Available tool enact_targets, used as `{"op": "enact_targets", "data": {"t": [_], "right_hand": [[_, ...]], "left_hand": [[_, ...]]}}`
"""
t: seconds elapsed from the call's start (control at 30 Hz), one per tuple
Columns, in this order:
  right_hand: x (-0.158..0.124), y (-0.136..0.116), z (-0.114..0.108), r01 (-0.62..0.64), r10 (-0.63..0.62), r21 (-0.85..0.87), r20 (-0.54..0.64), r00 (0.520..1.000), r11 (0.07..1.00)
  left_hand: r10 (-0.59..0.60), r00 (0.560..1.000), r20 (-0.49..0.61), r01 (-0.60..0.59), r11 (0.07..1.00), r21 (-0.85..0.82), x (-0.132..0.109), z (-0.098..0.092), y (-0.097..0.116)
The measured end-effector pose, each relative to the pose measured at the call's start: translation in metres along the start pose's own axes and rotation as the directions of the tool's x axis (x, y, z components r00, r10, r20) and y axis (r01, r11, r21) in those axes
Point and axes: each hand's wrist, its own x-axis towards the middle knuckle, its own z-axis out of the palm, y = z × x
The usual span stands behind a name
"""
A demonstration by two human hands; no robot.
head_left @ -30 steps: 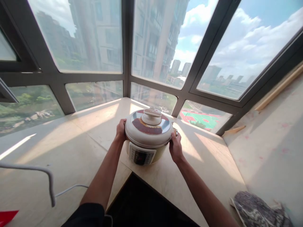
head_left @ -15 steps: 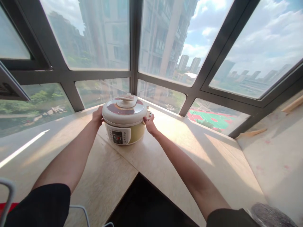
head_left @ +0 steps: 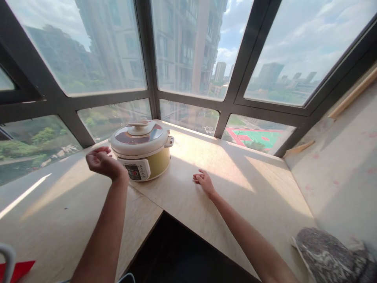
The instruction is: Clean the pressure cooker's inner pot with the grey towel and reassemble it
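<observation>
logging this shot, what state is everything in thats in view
cooker: upright on the counter
lid: on the cooker, looks closed
display: red patch visible, cannot tell if lit
left hand: beside the cooker, fingers loosely curled, nothing visible in it
right hand: apart from the cooker, fingers loosely bent, nothing visible in it
right upper window: looks shut
grey patterned bundle: heaped

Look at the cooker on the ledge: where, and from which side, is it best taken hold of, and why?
Probably by the side handle, with the right hand from the right. It juts out from the rim, with space underneath for fingers, whereas the body curves smoothly. The left hand could steady the opposite side, where no handle shows clearly.
</observation>
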Motion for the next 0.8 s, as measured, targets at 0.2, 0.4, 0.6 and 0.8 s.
{"op": "enact_targets", "data": {"t": [0.2,0.4,0.6,0.8], "right_hand": [[-0.057,-0.005,-0.099,0.027,-0.005,0.078,-0.270,0.963,0.997],[-0.128,-0.015,-0.169,0.066,-0.003,0.127,-0.439,0.898,0.990],[-0.168,-0.016,-0.189,0.058,0.002,0.092,-0.544,0.839,0.994],[-0.167,-0.017,-0.180,-0.008,0.004,-0.004,-0.531,0.848,1.000]], "left_hand": [[-0.278,0.779,0.562,0.345,0.938,-0.015,-0.209,-0.011,0.012],[-0.383,0.295,0.876,0.429,0.872,0.237,-0.341,-0.004,0.009],[-0.214,-0.030,0.976,0.150,0.965,0.216,-0.380,0.000,0.013],[-0.034,-0.063,0.997,0.039,0.999,0.036,-0.378,-0.014,0.007]]}}
